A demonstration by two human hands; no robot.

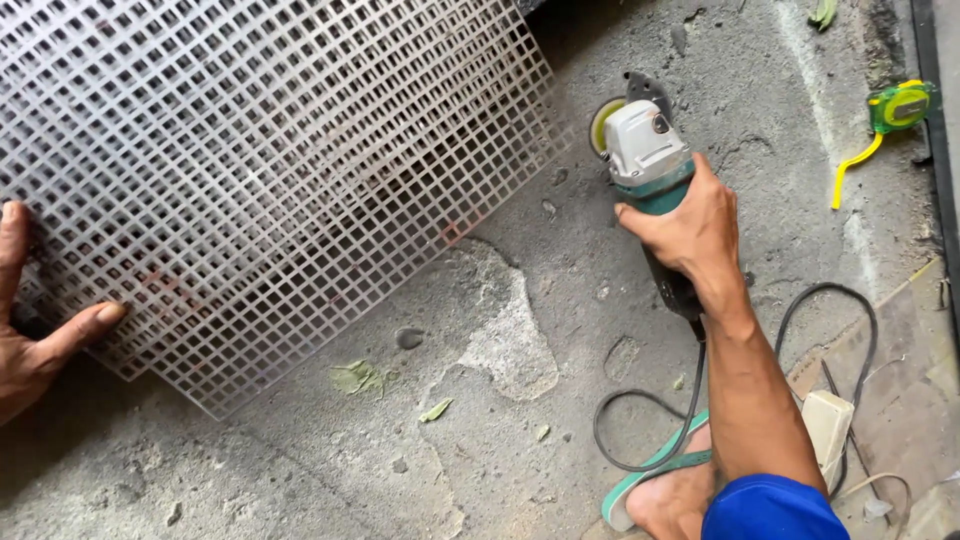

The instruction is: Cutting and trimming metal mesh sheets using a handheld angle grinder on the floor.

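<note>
Grinder: teal-and-grey angle grinder [650, 165] held low over cracked concrete floor [480, 440], disc end pointing up-frame, just off the mesh's rt edge.
Rt hand: right hand [690, 235] wrapped tight round grinder body, fingers closed on it, thumb on the near side.
Lt hand: left hand [35, 320] at frame's left edge, fingers spread flat, thumb & fingertips pressing the mesh's lower-left border; not clasping anything.
Mesh: perforated metal sheet [270, 170] w/ square holes, lying tilted across upper left; lower corner points toward bottom centre, rt corner ends near the disc.
Gap: narrow strip of bare floor btwn disc and mesh edge.
Open room: wide bare concrete below mesh, only dry leaves [360, 378] & pebbles.
Cord: black cable [650, 440] loops behind the grinder, past a foot in a green sandal [655, 480].
Rt margin: white plug box [830, 425] by the forearm; green-yellow tape measure [890, 115] well apart, upper rt.
</note>
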